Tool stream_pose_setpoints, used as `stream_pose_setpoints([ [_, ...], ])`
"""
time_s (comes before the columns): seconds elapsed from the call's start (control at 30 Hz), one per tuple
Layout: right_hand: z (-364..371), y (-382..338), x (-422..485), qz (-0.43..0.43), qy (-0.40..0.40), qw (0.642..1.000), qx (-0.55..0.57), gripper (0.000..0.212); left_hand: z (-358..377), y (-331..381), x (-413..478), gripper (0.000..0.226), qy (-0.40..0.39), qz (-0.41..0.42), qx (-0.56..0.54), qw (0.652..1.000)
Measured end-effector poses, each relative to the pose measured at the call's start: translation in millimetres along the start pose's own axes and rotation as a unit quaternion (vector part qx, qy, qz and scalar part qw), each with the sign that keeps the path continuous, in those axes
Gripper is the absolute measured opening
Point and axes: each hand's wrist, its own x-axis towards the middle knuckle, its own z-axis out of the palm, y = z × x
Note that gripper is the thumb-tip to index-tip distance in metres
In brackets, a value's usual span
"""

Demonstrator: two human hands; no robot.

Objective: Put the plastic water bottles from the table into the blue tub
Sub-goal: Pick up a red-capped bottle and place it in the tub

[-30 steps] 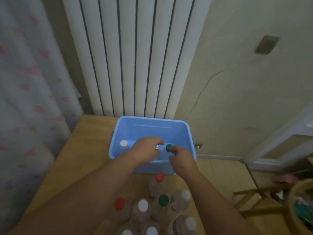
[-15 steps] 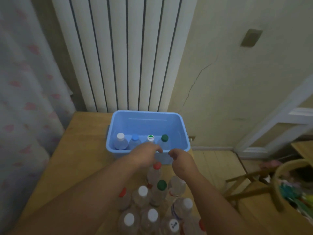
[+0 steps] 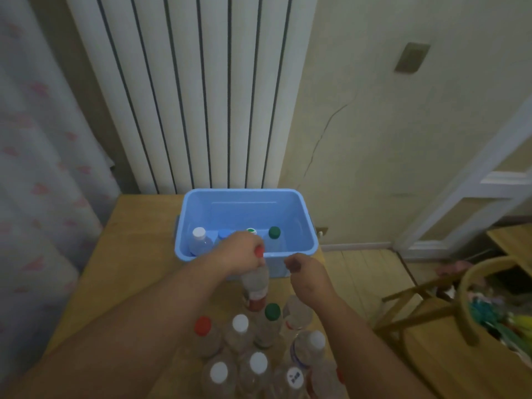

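The blue tub stands at the far end of the wooden table. Several bottles stand along its near wall, among them a white-capped one and a green-capped one. My left hand is closed around the neck of a clear red-capped bottle, upright just in front of the tub. My right hand hovers beside it with fingers curled and nothing in it. Several more bottles stand clustered on the near part of the table.
A white radiator rises behind the tub, a patterned curtain hangs at the left. To the right of the table are the wooden floor, a wooden chair and a woven basket.
Both hands have drawn back out of the tub. My left hand has closed on the red-capped bottle in front of the tub; the right hand is beside it with nothing in it.
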Motion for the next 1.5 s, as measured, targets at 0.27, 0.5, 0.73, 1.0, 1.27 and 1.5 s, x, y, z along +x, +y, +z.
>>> stream_pose_setpoints([
  [0.27, -4.8, -55.9, -14.4, -0.071, -0.03, 0.985, 0.154, 0.041, -107.4, 23.1, -19.2, 0.037, 0.135, -0.009, -0.034, 0.99],
  [0.5, -8.0, -89.3, -16.5, -0.138, -0.036, 0.961, 0.235, 0.075, -156.5, 37.9, -30.3, 0.052, 0.235, -0.073, -0.059, 0.967],
  [0.73, -11.8, -131.9, -19.5, -0.12, 0.084, 0.979, 0.143, 0.081, -166.7, 59.4, -42.0, 0.06, 0.28, -0.101, 0.024, 0.954],
  [1.0, -36.7, -117.1, 0.8, -0.164, -0.109, 0.928, 0.316, 0.071, -178.8, 45.1, -43.4, 0.024, 0.166, 0.132, 0.063, 0.975],
  [1.27, -50.7, -106.7, 18.7, -0.159, -0.094, 0.916, 0.355, 0.078, -172.1, 63.2, -14.5, 0.049, 0.232, 0.011, 0.061, 0.971],
  [1.5, -51.2, -109.9, 24.6, -0.16, 0.06, 0.96, 0.224, 0.072, -171.2, 71.3, 4.7, 0.059, 0.26, -0.013, 0.1, 0.96],
])
